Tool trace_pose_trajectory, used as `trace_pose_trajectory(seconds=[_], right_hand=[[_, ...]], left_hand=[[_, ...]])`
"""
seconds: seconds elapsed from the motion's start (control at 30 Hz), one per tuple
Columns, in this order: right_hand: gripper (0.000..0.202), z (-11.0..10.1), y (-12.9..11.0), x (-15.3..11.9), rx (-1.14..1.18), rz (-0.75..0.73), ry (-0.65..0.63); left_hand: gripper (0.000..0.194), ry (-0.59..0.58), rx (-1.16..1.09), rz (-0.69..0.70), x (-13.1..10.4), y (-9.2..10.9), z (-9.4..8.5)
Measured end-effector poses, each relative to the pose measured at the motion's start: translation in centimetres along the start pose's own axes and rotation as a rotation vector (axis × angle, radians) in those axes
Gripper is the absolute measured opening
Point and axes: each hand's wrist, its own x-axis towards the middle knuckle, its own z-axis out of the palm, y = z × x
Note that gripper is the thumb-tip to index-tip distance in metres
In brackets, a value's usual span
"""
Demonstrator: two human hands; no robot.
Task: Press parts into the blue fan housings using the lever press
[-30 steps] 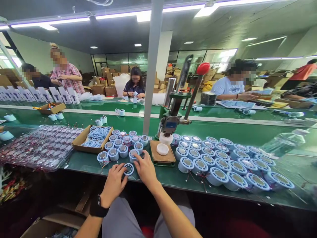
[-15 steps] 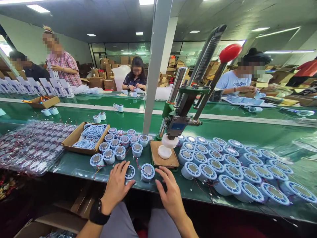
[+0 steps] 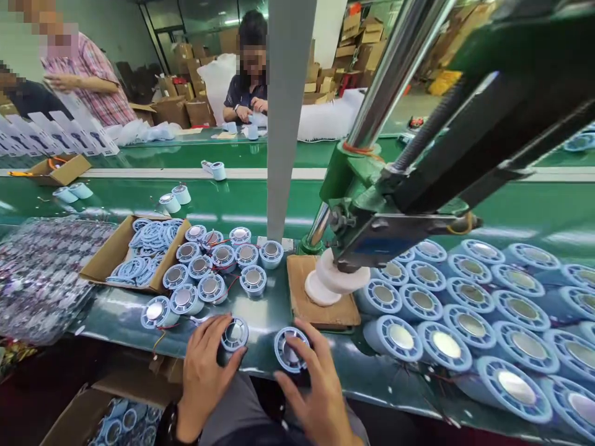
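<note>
My left hand (image 3: pixel 207 365) curves around a light blue ring (image 3: pixel 235 349), its thumb and fingertips at opposite edges. The ring's middle looks dark. Beside it, a round light blue housing with a metal disc (image 3: pixel 284 354) stands on the green bench near the front edge. My right hand (image 3: pixel 318 378) is open over the right side of that housing, index finger across its top and thumb apart below. Behind the right hand is a hand press (image 3: pixel 367 238) with a white round pad, low over a white seat on a brown board (image 3: pixel 300 279).
A cardboard box of blue rings (image 3: pixel 100 263) and several housings (image 3: pixel 211 288) stand at left. Beyond them lies a stack of wrapped parts (image 3: pixel 44 272). Rows of housings (image 3: pixel 469 322) fill the right side. A grey post (image 3: pixel 286 124) rises mid-bench. Co-workers sit and stand across.
My view has moved closer and lower. My right hand has shifted from beside the housing to over it, and the housing now looks tilted. My left hand stays at the ring.
</note>
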Motion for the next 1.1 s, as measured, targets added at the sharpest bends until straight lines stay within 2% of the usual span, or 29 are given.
trace_pose_trajectory(seconds=[0.1, 0.2, 0.27, 0.37, 0.53, 0.77, 0.97, 1.1], right_hand=[[0.037, 1.7, -0.2, -0.3, -0.017, -0.002, 0.037], [0.048, 2.8, 0.0, -0.8, -0.037, -0.023, 0.114], [0.051, 3.2, 0.0, -1.0, -0.076, -0.013, 0.193], [0.053, 3.6, -0.4, -1.0, -0.142, -0.01, 0.282], [0.056, 3.7, -0.7, -0.6, -0.192, -0.066, 0.327], [0.062, 3.9, -0.2, -0.8, -0.182, -0.058, 0.335], [0.062, 3.8, -0.6, -0.6, -0.192, -0.05, 0.374], [0.063, 3.6, -0.7, -0.4, -0.18, -0.044, 0.364]], left_hand=[[0.044, -0.007, -0.113, -0.066, 0.4, 1.5, -0.5], [0.053, -0.072, -0.264, 0.034, 0.9, 4.6, -0.8], [0.056, -0.13, -0.278, 0.125, 1.1, 6.8, -0.6], [0.058, -0.158, -0.241, 0.12, 1.3, 8.8, -0.1], [0.062, -0.153, -0.244, 0.053, 1.7, 8.8, 0.0], [0.071, -0.337, -0.297, 0.097, 2.8, 8.7, -1.7], [0.07, -0.28, -0.301, -0.006, 2.5, 9.2, -0.8], [0.078, -0.328, -0.27, -0.03, 2.9, 9.2, -0.8]])
